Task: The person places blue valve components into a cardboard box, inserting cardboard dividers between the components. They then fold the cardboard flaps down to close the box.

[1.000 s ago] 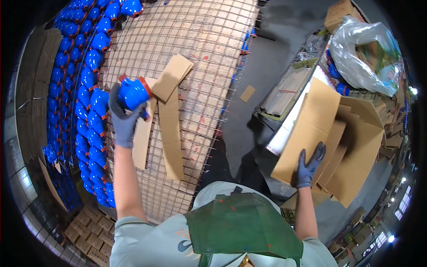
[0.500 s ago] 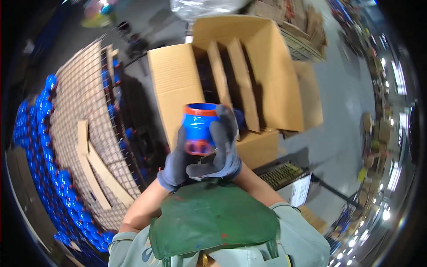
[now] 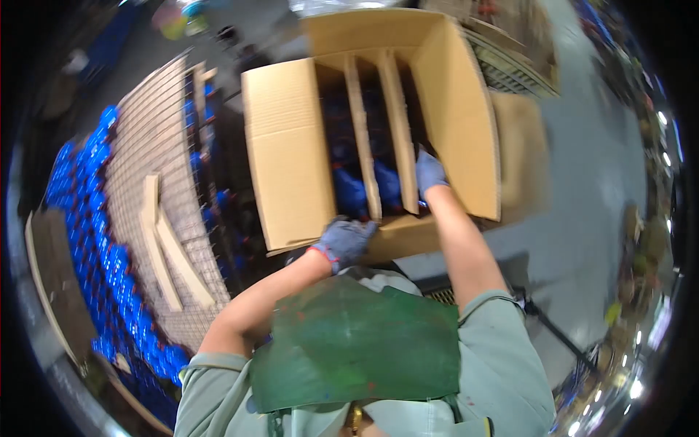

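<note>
A large open cardboard box (image 3: pixel 280 146) stands in front of me, split by upright cardboard dividers (image 3: pixel 397 131). Blue pieces (image 3: pixel 351 191) with reddish edges sit low in its left and middle slots. My right hand (image 3: pixel 429 172), in a grey-blue glove, reaches down into the rightmost slot. Its fingers are hidden there, so what it holds does not show. At the near left rim of the box, my gloved left hand (image 3: pixel 345 240) bends over the cardboard edge, its fingertips by the near end of a divider. Both hands are somewhat blurred.
Left of the box, a wire-mesh surface (image 3: pixel 156 131) carries wooden strips (image 3: pixel 156 240). Many glossy blue pieces (image 3: pixel 120 284) are massed along its far left side. A keyboard (image 3: pixel 440 295) lies partly hidden under my right arm. Stacked flat cardboard (image 3: pixel 510 33) stands behind the box.
Both hands have parted from the raised blue fitting with orange-red rims, which is out of sight now. My right hand went into the right slot; my left moved down to the near rim.
</note>
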Available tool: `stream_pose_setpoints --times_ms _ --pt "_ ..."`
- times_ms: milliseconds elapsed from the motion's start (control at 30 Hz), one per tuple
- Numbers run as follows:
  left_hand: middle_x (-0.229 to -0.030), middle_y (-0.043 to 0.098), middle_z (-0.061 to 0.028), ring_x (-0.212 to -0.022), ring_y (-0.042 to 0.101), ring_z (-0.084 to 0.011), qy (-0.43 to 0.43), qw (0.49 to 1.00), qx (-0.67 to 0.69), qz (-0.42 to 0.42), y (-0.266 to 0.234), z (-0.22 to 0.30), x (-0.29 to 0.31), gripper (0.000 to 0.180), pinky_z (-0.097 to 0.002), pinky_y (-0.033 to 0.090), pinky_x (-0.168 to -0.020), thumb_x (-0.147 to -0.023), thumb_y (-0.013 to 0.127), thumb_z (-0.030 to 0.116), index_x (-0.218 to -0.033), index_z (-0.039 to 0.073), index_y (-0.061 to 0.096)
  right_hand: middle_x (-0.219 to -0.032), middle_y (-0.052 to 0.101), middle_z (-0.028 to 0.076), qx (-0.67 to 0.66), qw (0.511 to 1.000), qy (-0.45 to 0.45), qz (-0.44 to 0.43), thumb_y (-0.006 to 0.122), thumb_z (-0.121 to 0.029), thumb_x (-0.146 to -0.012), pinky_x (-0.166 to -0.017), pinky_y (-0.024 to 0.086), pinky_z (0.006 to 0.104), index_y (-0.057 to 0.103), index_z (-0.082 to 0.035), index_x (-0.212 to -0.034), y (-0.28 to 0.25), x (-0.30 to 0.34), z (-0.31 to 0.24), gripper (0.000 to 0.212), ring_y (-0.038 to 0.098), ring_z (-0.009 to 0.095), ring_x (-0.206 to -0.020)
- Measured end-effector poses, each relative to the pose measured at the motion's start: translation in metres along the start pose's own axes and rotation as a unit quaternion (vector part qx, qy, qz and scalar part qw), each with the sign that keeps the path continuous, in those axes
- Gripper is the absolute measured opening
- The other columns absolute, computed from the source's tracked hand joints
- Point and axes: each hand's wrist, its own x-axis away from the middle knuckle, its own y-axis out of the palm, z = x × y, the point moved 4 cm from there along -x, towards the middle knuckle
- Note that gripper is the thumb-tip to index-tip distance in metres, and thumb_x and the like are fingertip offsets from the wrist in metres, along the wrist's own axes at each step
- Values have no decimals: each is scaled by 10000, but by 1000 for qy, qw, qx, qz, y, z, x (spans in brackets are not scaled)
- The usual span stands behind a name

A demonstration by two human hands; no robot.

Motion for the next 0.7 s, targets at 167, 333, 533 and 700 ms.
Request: stream_pose_setpoints --times_ms 167,333,533,700 --pt "-1108 620 -161 -1095 572 -347 127 964 12 233 8 -19 32 437 -482 414 -1029 -806 626 253 -1183 37 580 -1376 513 95 -357 899 97 -236 349 -170 -1021 -1048 380 285 407 -86 -1443 104 -37 24 434 482 189 -1240" --pt "-1072 619 -179 -1050 574 -369 -139 897 -19 420 -109 -137 155 333 -478 448 -971 -709 665 123 -1029 39 624 -1199 651 92 -473 871 80 -108 361 -217 -1046 -932 481 295 542 -51 -1343 133 -26 110 386 624 201 -1066" --pt "-1272 574 -164 -1192 531 -343 -618 695 -205 304 -36 -436 347 690 -437 415 -1020 -806 678 481 -1356 117 475 -1178 646 80 -538 828 141 -69 417 -245 -1032 -923 485 304 554 -44 -1305 93 -22 102 365 614 197 -1041" --pt "-1036 653 -287 -979 626 -451 -606 753 -10 257 -106 -467 343 441 -488 509 -837 -909 556 361 -1227 58 602 -1184 630 70 -418 873 20 251 508 -128 -990 -977 451 317 581 2 -1239 -62 28 -54 290 587 191 -1062"
